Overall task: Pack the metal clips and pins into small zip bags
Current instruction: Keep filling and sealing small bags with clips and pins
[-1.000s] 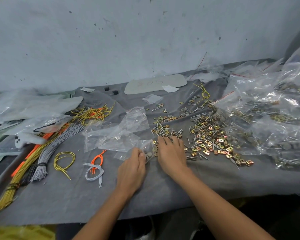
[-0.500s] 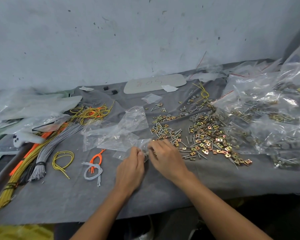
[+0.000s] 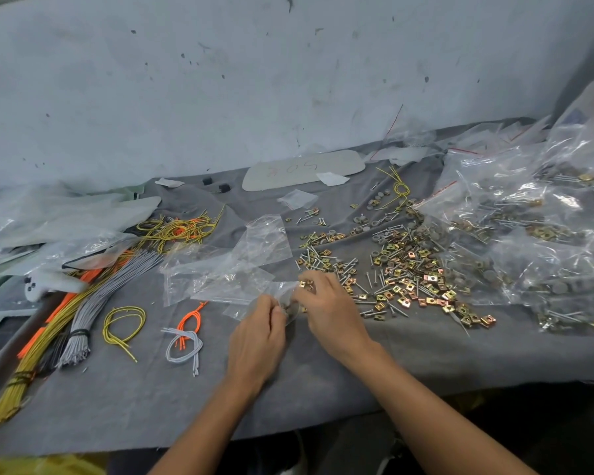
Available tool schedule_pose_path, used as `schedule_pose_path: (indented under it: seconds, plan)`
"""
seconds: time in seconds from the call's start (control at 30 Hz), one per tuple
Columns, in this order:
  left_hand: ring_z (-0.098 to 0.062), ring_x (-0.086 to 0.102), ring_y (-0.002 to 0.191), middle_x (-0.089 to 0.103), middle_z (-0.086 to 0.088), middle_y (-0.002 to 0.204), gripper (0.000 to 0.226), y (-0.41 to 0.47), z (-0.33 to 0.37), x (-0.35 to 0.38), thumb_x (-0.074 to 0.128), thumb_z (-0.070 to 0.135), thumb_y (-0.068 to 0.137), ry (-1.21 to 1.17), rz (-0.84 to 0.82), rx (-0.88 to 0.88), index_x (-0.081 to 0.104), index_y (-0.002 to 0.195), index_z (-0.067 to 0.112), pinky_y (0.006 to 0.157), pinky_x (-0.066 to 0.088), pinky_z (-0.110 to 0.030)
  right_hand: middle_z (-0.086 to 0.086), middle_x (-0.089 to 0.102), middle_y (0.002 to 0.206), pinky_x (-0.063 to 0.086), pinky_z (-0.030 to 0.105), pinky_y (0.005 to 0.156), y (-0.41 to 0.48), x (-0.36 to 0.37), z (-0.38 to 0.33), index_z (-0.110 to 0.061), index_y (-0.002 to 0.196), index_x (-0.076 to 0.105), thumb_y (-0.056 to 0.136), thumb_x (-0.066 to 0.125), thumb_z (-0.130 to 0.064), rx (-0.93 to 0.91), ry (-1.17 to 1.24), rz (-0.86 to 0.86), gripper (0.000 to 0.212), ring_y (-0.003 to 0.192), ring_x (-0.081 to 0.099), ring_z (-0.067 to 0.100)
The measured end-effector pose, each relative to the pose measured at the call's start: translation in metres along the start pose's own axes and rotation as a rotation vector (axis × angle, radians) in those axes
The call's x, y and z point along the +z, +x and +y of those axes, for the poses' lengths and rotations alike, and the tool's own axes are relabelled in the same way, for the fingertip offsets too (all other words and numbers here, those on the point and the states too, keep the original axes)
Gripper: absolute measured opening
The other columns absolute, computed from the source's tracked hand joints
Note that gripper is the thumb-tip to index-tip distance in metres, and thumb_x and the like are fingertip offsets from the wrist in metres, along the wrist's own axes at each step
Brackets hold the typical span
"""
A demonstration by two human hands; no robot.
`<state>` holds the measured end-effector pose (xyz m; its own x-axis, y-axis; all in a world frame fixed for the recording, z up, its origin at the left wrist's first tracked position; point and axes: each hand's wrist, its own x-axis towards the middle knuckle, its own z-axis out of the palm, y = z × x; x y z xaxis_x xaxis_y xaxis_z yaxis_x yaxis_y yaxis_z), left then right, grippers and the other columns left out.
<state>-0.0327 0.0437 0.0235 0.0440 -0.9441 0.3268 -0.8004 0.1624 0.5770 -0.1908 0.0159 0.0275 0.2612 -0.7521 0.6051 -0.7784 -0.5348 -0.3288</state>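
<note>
Zip bag [image 3: 282, 290] in left hand [image 3: 256, 341]

A pale grey, flat, rounded-corner plate [image 3: 302, 170] lies against the wall in the upper middle of the frame. It carries faint reddish handwriting across its middle. The marks look like "505" or "SOS", but they are too washed out to read with certainty.

Left hand [image 3: 256, 341] pinches a small zip bag [image 3: 280, 291]; the fingers [image 3: 318, 281] of the right hand [image 3: 331, 313] hold metal clips [image 3: 306, 285] at its mouth. Loose pins and clips [image 3: 408, 272] lie just right of those fingers.
</note>
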Motion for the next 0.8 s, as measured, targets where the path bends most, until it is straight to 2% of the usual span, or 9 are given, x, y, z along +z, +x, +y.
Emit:
schedule_pose_path:
  seconds: [0.13, 0.2, 0.27, 0.33, 0.43, 0.53, 0.6, 0.7, 0.8]
  plan:
    - [-0.024, 0.059, 0.073, 0.058, 0.005, 0.073, 0.02, -0.002, 0.0, 0.0, 0.04, 0.044, 0.099, 0.029, -0.008, 0.042, 0.038, 0.086, 0.029, 0.064, 0.047, -0.045, 0.007, 0.065, 0.121, 0.054, 0.038, 0.084, 0.001, -0.003, -0.001, -0.011, 0.106, 0.07, 0.078, 0.027, -0.008, -0.033, 0.017, -0.055, 0.051, 0.106, 0.058, 0.029]
    - [-0.014, 0.057, 0.068, 0.057, 0.009, 0.07, 0.026, -0.004, 0.001, -0.001, 0.046, 0.056, 0.09, 0.02, 0.0, 0.025, 0.038, 0.086, 0.031, 0.062, 0.046, -0.04, 0.005, 0.066, 0.116, 0.053, 0.038, 0.086, 0.001, -0.004, -0.001, -0.008, 0.104, 0.069, 0.078, 0.033, -0.009, -0.018, 0.024, -0.084, 0.045, 0.103, 0.057, 0.027]
    - [-0.011, 0.055, 0.067, 0.056, 0.011, 0.072, 0.037, -0.004, 0.003, 0.0, 0.058, 0.062, 0.079, 0.042, 0.004, 0.002, 0.037, 0.088, 0.032, 0.06, 0.046, -0.037, 0.004, 0.065, 0.115, 0.051, 0.038, 0.085, 0.002, -0.004, -0.001, -0.008, 0.104, 0.068, 0.076, 0.049, -0.005, -0.005, 0.031, -0.099, 0.033, 0.102, 0.055, 0.025]
    - [-0.013, 0.055, 0.074, 0.054, 0.014, 0.081, 0.041, -0.004, 0.004, 0.0, 0.064, 0.058, 0.074, 0.076, 0.0, 0.003, 0.036, 0.09, 0.033, 0.062, 0.046, -0.038, 0.003, 0.063, 0.116, 0.05, 0.037, 0.086, 0.003, -0.004, 0.0, -0.009, 0.105, 0.067, 0.075, 0.057, 0.0, 0.0, 0.034, -0.095, 0.033, 0.103, 0.053, 0.024]
    - [-0.01, 0.053, 0.083, 0.051, 0.018, 0.088, 0.033, -0.005, 0.0, -0.003, 0.067, 0.043, 0.081, 0.095, 0.015, 0.043, 0.035, 0.092, 0.039, 0.064, 0.045, -0.035, 0.001, 0.062, 0.118, 0.049, 0.036, 0.087, 0.003, -0.004, 0.0, -0.012, 0.109, 0.067, 0.076, 0.057, 0.005, 0.01, 0.043, -0.075, 0.038, 0.105, 0.052, 0.023]
    - [-0.003, 0.054, 0.084, 0.052, 0.02, 0.09, 0.02, -0.008, -0.006, -0.007, 0.065, 0.037, 0.092, 0.121, 0.048, 0.126, 0.045, 0.093, 0.038, 0.064, 0.042, -0.026, 0.002, 0.062, 0.118, 0.049, 0.036, 0.086, 0.003, -0.007, -0.002, -0.013, 0.114, 0.066, 0.08, 0.044, 0.003, 0.013, 0.075, -0.054, 0.044, 0.106, 0.052, 0.024]
    - [-0.003, 0.056, 0.085, 0.055, 0.019, 0.091, 0.012, -0.008, -0.008, -0.014, 0.065, 0.033, 0.095, 0.103, 0.064, 0.155, 0.053, 0.091, 0.035, 0.07, 0.046, -0.029, 0.001, 0.062, 0.111, 0.048, 0.034, 0.079, 0.002, -0.009, -0.003, -0.013, 0.108, 0.064, 0.082, 0.035, -0.002, 0.05, 0.127, 0.008, 0.04, 0.101, 0.052, 0.023]
    - [0.0, 0.056, 0.085, 0.059, 0.019, 0.089, 0.011, 0.006, -0.002, -0.037, 0.068, 0.028, 0.095, 0.035, 0.169, 0.131, 0.06, 0.089, 0.033, 0.073, 0.046, -0.023, -0.003, 0.055, 0.096, 0.038, 0.029, 0.07, 0.0, -0.009, 0.0, -0.014, 0.101, 0.055, 0.085, 0.035, -0.003, 0.185, 0.194, 0.17, 0.028, 0.087, 0.046, 0.017]
    - [0.0, 0.057, 0.086, 0.061, 0.014, 0.09, 0.005, 0.027, 0.016, -0.069, 0.065, 0.025, 0.097, -0.077, 0.304, 0.1, 0.062, 0.094, 0.028, 0.07, 0.044, -0.016, -0.008, 0.051, 0.093, 0.039, 0.03, 0.068, 0.0, -0.009, 0.001, -0.017, 0.101, 0.053, 0.088, 0.037, -0.001, 0.26, 0.23, 0.219, 0.026, 0.084, 0.045, 0.015]
